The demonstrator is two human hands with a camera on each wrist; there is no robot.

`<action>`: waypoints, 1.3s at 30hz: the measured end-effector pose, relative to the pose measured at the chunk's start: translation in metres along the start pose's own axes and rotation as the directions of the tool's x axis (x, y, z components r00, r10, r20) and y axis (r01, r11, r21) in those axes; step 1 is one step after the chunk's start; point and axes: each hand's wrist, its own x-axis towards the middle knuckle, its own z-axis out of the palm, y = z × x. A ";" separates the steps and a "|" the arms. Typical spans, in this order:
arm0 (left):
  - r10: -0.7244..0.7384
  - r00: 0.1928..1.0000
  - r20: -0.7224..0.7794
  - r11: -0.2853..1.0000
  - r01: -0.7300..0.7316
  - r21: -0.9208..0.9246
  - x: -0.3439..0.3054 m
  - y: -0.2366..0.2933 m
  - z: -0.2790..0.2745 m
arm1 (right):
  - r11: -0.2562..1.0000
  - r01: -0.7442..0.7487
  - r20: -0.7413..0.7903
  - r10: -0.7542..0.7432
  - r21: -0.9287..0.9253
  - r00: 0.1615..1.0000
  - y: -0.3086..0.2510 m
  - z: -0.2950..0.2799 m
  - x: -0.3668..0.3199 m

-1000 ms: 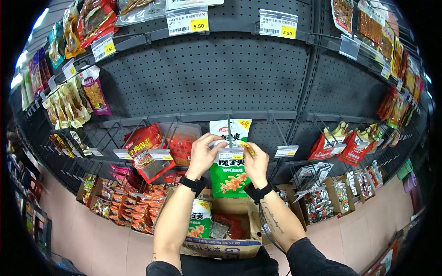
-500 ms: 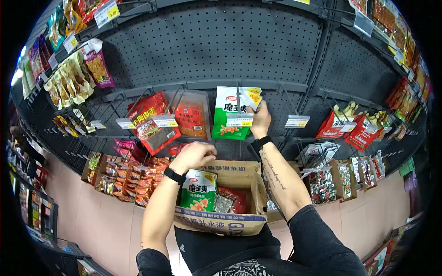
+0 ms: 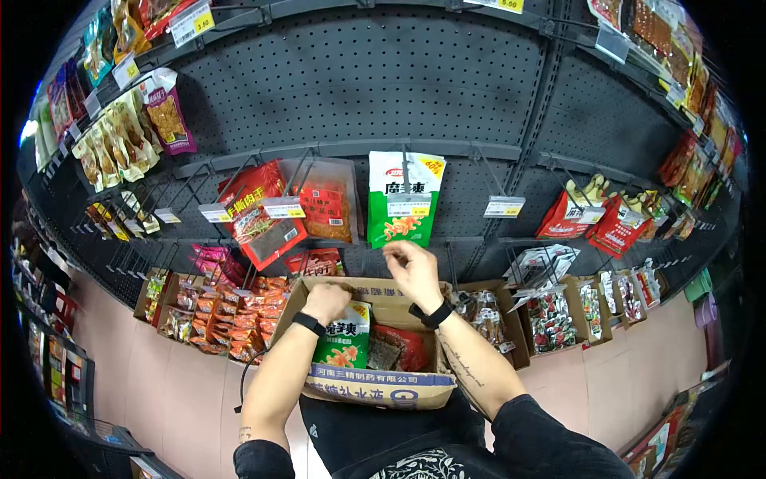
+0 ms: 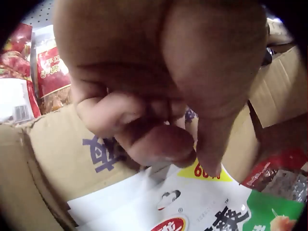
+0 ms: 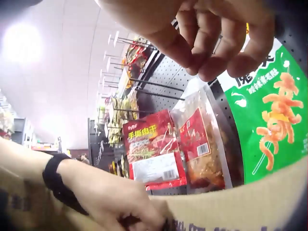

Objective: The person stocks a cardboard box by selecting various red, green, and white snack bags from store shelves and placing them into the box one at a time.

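Observation:
My left hand (image 3: 327, 302) reaches into a cardboard box (image 3: 375, 391), its thumb over the yellow corner of a green-and-white snack bag (image 4: 192, 202) and its curled index finger at the top edge, pinching the bag there. White edges of further bags show behind it. My right hand (image 3: 412, 270) is raised above the box's far side, fingers loosely bent, holding nothing. Just beyond it, a matching green-and-white snack bag (image 3: 400, 172) hangs on a peg hook behind a price tag (image 3: 408, 209). Red packets (image 3: 407, 347) lie in the box's right part.
Red jerky bags (image 3: 263, 215) hang left of the green bag. A price-tagged hook (image 3: 504, 207) juts out to the right, before a grey pegboard (image 3: 383, 88). Below stand cartons of small packets (image 3: 263, 307) on the left and more cartons (image 3: 554, 319) on the right.
My right hand has let go of the hanging bag and come down towards the box. My left hand has lowered into the box to the snack bag's top. The hanging bag now hangs straight.

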 end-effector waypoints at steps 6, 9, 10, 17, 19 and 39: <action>0.129 0.939 -0.318 0.989 -0.145 -0.028 0.008 0.009 0.022 | 0.996 0.051 0.034 -0.049 -0.073 0.998 0.016 0.007 -0.013; 0.134 0.942 -0.308 0.986 -0.159 -0.055 0.000 0.009 0.010 | 0.998 0.035 0.031 -0.034 -0.046 0.999 0.019 0.006 -0.017; 0.123 0.950 -0.286 0.984 -0.154 -0.087 -0.002 0.007 0.011 | 0.998 0.030 0.019 -0.029 -0.048 0.999 0.021 0.006 -0.019; -0.013 0.996 -0.093 1.000 0.013 -0.004 0.013 0.006 0.038 | 0.996 -0.032 0.191 0.047 -0.080 0.980 0.029 0.013 -0.025; 0.008 0.997 -0.082 0.999 -0.004 0.050 0.010 0.008 0.029 | 0.995 -0.034 0.209 0.053 -0.093 0.976 0.030 0.012 -0.025; -0.090 0.567 -0.819 0.915 -0.277 -0.292 -0.010 0.017 -0.138 | 0.970 -0.145 0.005 0.147 0.197 0.989 0.001 -0.013 -0.007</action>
